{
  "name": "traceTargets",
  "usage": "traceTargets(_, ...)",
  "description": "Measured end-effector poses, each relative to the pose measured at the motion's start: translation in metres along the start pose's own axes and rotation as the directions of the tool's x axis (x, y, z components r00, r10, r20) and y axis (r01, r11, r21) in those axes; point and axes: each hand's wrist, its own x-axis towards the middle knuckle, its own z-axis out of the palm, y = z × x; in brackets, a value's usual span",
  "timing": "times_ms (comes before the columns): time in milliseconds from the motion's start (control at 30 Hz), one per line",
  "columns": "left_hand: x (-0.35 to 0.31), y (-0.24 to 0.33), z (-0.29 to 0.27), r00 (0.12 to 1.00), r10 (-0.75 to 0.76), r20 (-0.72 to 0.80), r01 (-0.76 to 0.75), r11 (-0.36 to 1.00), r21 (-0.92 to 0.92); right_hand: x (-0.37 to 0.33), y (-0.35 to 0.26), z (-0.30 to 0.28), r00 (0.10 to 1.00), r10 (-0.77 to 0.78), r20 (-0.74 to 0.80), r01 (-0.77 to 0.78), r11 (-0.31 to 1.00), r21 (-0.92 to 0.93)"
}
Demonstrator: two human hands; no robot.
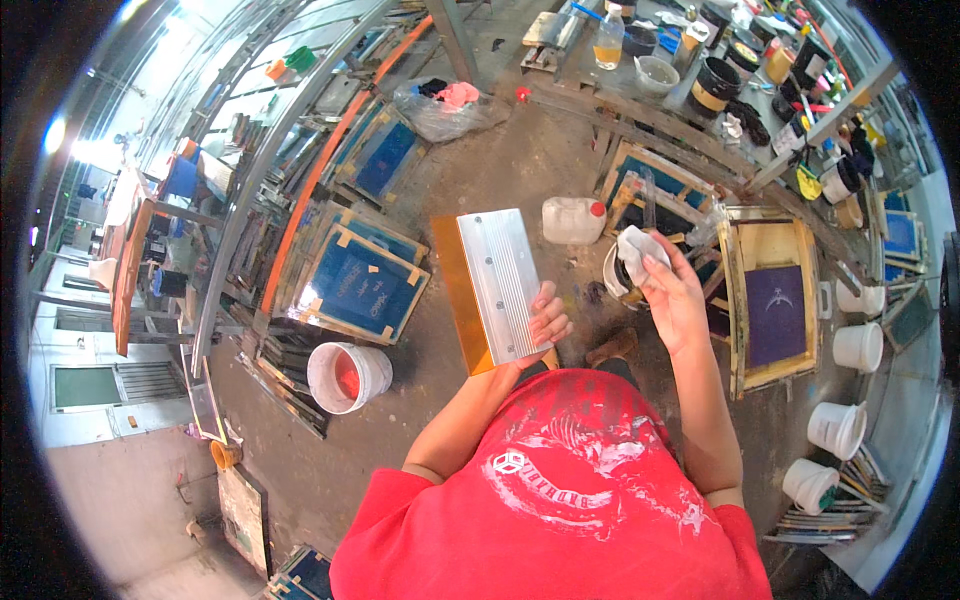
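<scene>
My left hand (pixel 546 318) is wrapped round the right edge of a squeegee (pixel 503 275), its fingers curled over the aluminium holder. The holder is silver and ribbed, with several screws along it, and an amber blade (pixel 458 290) runs down its left side. It is held upright in front of my body. Off to the right, my right hand (pixel 674 290) is raised, pinching a crumpled white cloth (pixel 640 252) between thumb and fingers. The cloth is apart from the squeegee. Behind it, partly hidden, is a pail (pixel 612 272).
A white jug with a red cap (pixel 575 220) stands on the floor ahead. To the left are a bucket with red inside (pixel 347 378) and leaning blue screen frames (pixel 362 285). At right leans a wooden screen frame (pixel 775 305), beside several white buckets (pixel 857 348). Ink tubs (pixel 715 85) crowd the far table.
</scene>
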Motion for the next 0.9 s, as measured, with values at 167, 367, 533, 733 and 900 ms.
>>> traceTargets(167, 0.011, -0.012, 0.018, 0.994, -0.044, 0.099, 0.047, 0.999, -0.023, -0.003, -0.013, 0.017, 0.999, -0.030, 0.031, 0.030, 0.999, -0.022)
traceTargets(367, 0.004, -0.011, 0.030, 0.999, -0.017, 0.043, 0.018, 0.999, -0.039, -0.019, -0.003, 0.018, 1.000, 0.000, -0.012, -0.001, 0.995, -0.100)
traceTargets(533, 0.000, -0.009, 0.042, 0.997, -0.012, -0.080, 0.014, 1.000, 0.017, -0.033, 0.005, 0.012, 0.983, -0.171, 0.069, 0.182, 0.849, -0.495)
traceTargets(733, -0.012, -0.006, 0.073, 0.863, 0.099, -0.495, 0.028, 0.970, 0.243, -0.036, 0.000, 0.019, 0.883, -0.299, 0.363, 0.470, 0.541, -0.698)
traceTargets(900, -0.004, 0.003, 0.094, 0.666, 0.460, -0.587, 0.080, 0.739, 0.669, -0.034, 0.002, 0.017, 0.968, -0.181, 0.173, 0.250, 0.720, -0.647)
